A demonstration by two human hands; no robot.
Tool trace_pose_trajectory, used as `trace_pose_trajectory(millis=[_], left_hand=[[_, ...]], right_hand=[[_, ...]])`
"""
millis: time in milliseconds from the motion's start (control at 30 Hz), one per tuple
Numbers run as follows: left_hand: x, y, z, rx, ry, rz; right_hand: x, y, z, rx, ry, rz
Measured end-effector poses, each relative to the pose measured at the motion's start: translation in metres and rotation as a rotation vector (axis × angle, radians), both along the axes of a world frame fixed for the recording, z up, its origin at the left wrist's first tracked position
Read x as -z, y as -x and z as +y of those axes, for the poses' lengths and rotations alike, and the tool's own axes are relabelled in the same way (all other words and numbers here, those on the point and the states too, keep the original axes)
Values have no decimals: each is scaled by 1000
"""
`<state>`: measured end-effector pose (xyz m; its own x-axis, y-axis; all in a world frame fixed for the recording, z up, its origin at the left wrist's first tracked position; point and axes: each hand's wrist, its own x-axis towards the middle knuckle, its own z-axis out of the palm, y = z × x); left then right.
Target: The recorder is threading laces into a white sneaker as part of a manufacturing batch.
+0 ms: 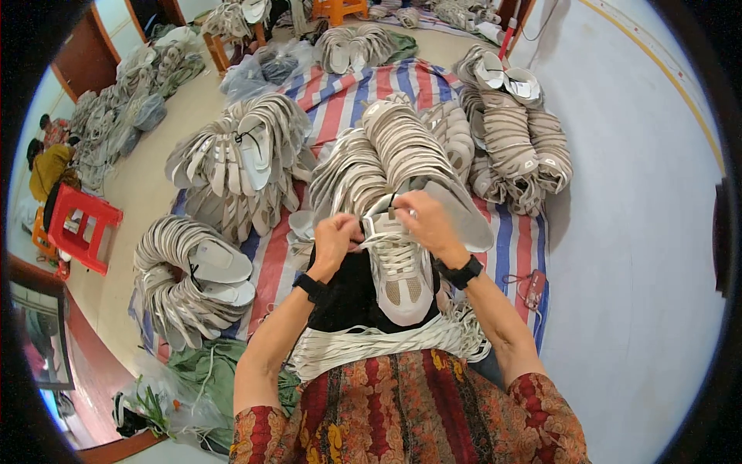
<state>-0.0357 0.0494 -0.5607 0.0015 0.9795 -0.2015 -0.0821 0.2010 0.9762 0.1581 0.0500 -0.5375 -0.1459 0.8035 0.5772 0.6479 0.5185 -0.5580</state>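
Note:
A beige and white sneaker upper point(398, 282) lies toe toward me over a black cloth point(340, 290) on my lap. White shoelaces point(396, 251) criss-cross its front. My left hand point(338, 243) is closed at the upper's left edge, pinching a lace near the top eyelets. My right hand point(427, 223) is closed at the top of the tongue, beside a small black loop; its fingers hide what they grip. Just beyond, long rows of stacked uppers point(402, 147) reach away from my hands. A bundle of loose white laces point(371, 348) lies across my lap.
Tied bundles of uppers stand at left point(193, 278), behind it point(239, 155), and at right point(514, 139) on a striped sheet point(522, 263). A red stool point(81, 224) stands far left near a seated person point(50, 174). A white wall point(626, 232) bounds the right.

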Motion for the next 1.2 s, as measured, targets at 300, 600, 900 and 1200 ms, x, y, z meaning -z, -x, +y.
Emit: trace_pose_trajectory(millis=[300, 600, 900, 1200], left_hand=[[4, 11, 0, 426, 221, 10], [5, 0, 4, 398, -385, 703], [7, -2, 0, 302, -489, 489], [-16, -4, -6, 523, -132, 355]], right_hand=[[13, 22, -5, -212, 314, -202], [10, 23, -5, -289, 231, -303], [11, 29, -1, -210, 239, -346], [-34, -75, 8, 554, 36, -537]])
